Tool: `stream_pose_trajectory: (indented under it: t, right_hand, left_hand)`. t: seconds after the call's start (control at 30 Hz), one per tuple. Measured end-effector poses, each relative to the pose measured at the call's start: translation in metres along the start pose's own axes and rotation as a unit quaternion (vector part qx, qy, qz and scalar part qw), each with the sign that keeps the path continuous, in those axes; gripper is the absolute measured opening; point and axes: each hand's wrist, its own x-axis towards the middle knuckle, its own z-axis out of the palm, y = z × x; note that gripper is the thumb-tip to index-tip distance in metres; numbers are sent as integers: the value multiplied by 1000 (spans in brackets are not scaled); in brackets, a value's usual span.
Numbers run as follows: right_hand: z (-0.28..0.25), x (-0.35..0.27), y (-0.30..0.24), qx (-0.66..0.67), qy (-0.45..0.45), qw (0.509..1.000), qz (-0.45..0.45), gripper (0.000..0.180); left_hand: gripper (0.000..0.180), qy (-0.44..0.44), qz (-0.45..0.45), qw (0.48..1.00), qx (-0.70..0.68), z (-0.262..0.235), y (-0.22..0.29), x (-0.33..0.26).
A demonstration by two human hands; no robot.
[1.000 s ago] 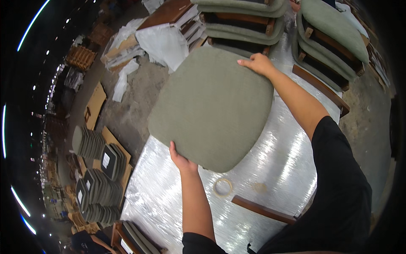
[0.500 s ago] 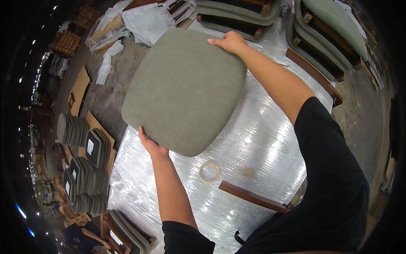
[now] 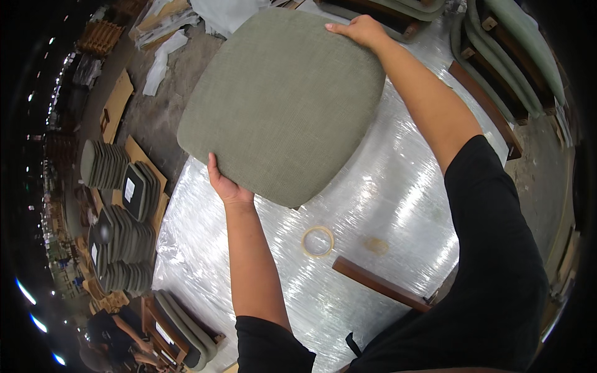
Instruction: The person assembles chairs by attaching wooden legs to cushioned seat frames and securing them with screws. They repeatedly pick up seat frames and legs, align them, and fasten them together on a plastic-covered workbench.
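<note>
A left hand (image 3: 225, 184) gripped the near edge and a right hand (image 3: 359, 29) the far edge of a grey-green seat cushion (image 3: 283, 102) held above a plastic-wrapped table (image 3: 398, 205), where an edge-only grasp risked it slipping onto the tape roll (image 3: 318, 241).
</note>
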Motion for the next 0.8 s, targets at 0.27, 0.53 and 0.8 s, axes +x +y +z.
stream_pose_trajectory:
  t: [0.27,0.53,0.8]
  right_hand:
    - [-39,-24,-13,2,53,999,-4,76]
    - [-31,-3,33,128,-50,990,29,86]
    - [-1,38,84,41,12,999,15,94]
  left_hand:
    - [60,-40,-55,993,-96,-14,-5,-5]
    - [47,-79,-64,989,-110,-5,-9,0]
    - [76,-18,-130,991,-18,-3,-5,-12]
